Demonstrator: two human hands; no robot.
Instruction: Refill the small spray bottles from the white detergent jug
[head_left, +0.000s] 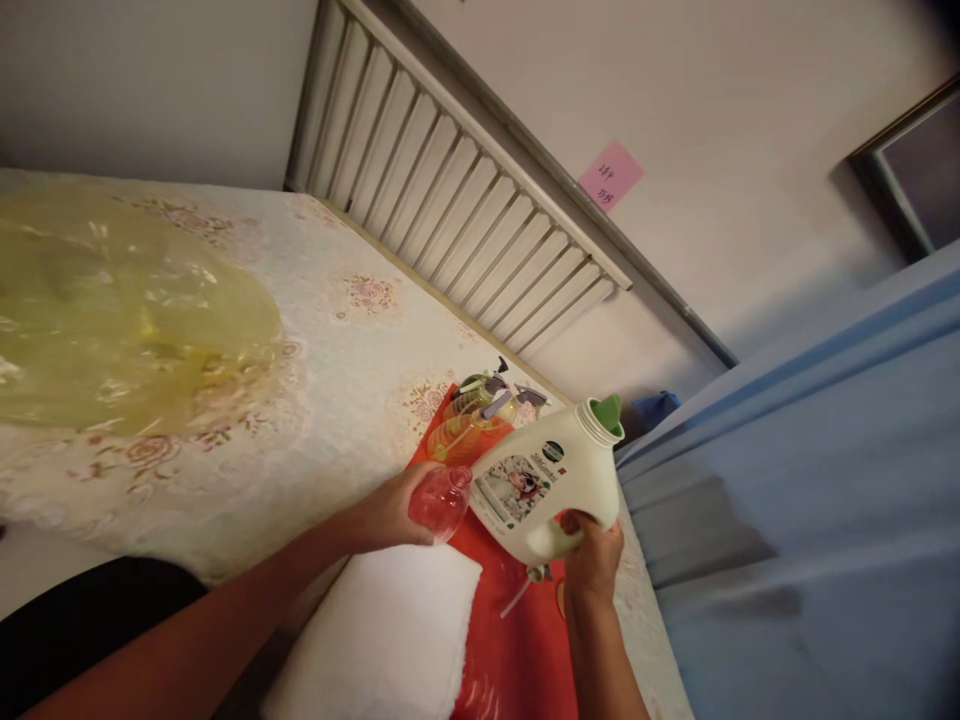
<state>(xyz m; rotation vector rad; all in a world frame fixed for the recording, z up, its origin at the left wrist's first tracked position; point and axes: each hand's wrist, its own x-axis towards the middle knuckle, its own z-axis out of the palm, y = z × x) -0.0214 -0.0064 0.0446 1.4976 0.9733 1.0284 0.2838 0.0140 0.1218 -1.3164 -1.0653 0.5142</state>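
My right hand (595, 562) grips the handle of a cream-coloured detergent jug (525, 490). The jug has a picture label, its cap is off, and a green pour spout (606, 413) shows in its neck. Fingers of my left hand (391, 512) wrap round a small clear plastic bottle (441, 502), whose open mouth is close to the jug's side. Behind them, several clear spray bottles (469, 425) stand on a red sheet (517, 640). A small spray head with a thin tube (534, 575) lies on the sheet below the jug.
A folded white towel (390, 630) lies in front of me. On the left of the floral tablecloth (360, 380) sits a large yellowish plastic bag (135, 320). A radiator (450, 180) runs along the table's far edge; a blue curtain (810, 500) hangs at right.
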